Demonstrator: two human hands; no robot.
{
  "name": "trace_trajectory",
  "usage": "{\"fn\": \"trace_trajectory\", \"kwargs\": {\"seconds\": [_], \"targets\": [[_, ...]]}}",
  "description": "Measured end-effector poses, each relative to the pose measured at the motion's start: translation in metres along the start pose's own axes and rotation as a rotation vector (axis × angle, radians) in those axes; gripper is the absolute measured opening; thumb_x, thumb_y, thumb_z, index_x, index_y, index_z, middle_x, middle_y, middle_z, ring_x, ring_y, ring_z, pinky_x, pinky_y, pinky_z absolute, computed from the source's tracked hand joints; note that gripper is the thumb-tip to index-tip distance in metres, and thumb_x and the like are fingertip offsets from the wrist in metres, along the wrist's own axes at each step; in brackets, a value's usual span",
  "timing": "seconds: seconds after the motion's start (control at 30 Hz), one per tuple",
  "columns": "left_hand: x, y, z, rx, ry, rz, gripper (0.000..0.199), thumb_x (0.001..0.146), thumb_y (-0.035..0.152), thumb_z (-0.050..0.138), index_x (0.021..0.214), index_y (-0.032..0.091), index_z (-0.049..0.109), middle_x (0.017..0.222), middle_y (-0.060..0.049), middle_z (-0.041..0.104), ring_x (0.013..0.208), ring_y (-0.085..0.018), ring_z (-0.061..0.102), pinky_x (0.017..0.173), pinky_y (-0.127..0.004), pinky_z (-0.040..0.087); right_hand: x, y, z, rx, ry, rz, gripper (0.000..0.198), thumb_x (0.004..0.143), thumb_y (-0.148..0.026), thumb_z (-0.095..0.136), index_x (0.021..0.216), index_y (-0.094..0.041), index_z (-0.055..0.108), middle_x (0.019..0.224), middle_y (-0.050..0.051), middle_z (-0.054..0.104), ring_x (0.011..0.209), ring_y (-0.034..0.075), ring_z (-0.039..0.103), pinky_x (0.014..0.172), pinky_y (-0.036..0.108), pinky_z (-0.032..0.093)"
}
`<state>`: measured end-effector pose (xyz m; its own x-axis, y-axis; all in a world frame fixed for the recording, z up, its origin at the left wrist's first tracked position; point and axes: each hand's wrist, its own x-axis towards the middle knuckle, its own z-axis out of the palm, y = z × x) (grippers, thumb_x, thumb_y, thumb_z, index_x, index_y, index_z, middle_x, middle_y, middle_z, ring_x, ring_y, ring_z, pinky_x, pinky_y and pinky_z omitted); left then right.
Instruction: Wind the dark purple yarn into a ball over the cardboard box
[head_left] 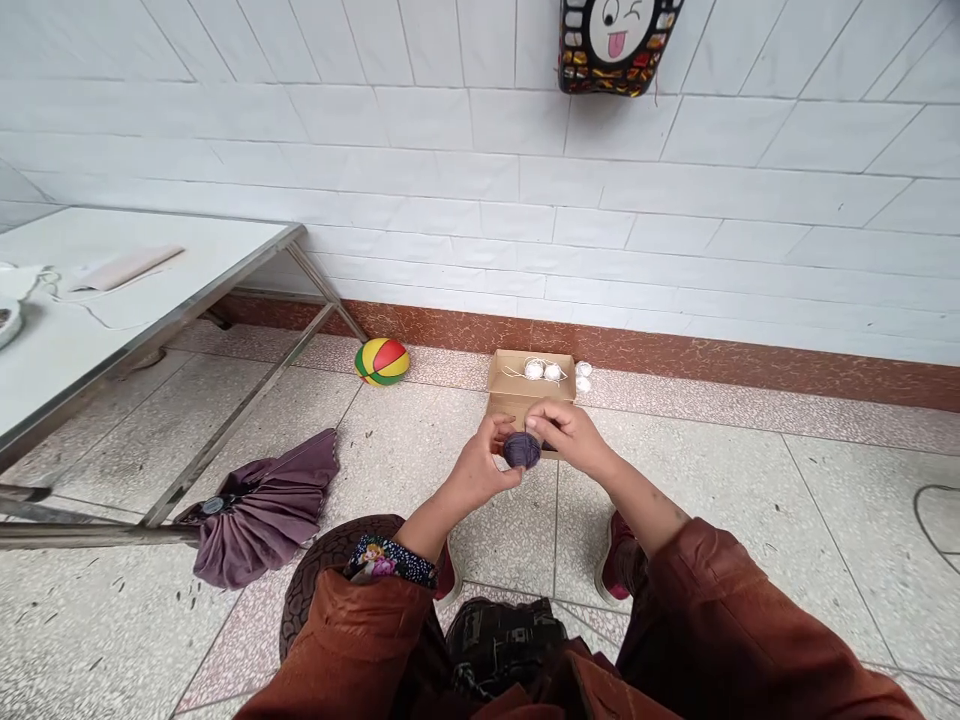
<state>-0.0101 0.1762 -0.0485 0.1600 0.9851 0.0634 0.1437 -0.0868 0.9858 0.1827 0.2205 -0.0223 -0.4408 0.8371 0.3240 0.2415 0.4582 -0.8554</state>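
The dark purple yarn ball (520, 452) sat between my two hands, held above the floor (420, 430). My left hand (484, 465) curled around its left side, thumb below, partly covering it. My right hand (568, 432) was nearly closed, thumb and fingertips pinched at the top; it seemed to grip a thin strand (526, 428), hard to make out. Just beyond, a cardboard box (525, 391) held two white balls (533, 369) with loose string; more white balls (583, 384) lay beside it on the right. My hands hid much of the cardboard in front, so I couldn't tell what it contained. Farther left, a striped ball (382, 362) lay near a counter (217, 232) cut off by the frame.
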Motion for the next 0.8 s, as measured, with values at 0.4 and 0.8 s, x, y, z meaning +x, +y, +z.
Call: {"fn": "trace_trajectory", "kwargs": {"seconds": [0.4, 0.8], "targets": [[0.016, -0.001, -0.008, -0.267, 0.194, -0.077, 0.045, 0.065, 0.020, 0.080, 0.104, 0.019, 0.058, 0.102, -0.003, 0.066, 0.095, -0.018, 0.062, 0.092, -0.034, 0.046, -0.021, -0.004, 0.021, 0.017, -0.248, -0.087, 0.023, 0.101, -0.035, 0.053, 0.088, -0.021, 0.066, 0.083, 0.002, 0.066, 0.076, 0.016, 0.062, 0.074, 0.028, 0.048], [0.010, 0.002, -0.005, -0.465, 0.143, -0.018, 0.055, 0.066, 0.027, 0.082, 0.113, 0.022, 0.055, 0.106, -0.004, 0.065, 0.100, -0.019, 0.061, 0.092, -0.034, 0.046, -0.018, 0.026, 0.035, -0.166, -0.212, -0.044, 0.021, 0.098, -0.030, 0.054, 0.083, -0.020, 0.064, 0.080, 0.003, 0.066, 0.077, 0.018, 0.062, 0.072, 0.029, 0.048]]}}
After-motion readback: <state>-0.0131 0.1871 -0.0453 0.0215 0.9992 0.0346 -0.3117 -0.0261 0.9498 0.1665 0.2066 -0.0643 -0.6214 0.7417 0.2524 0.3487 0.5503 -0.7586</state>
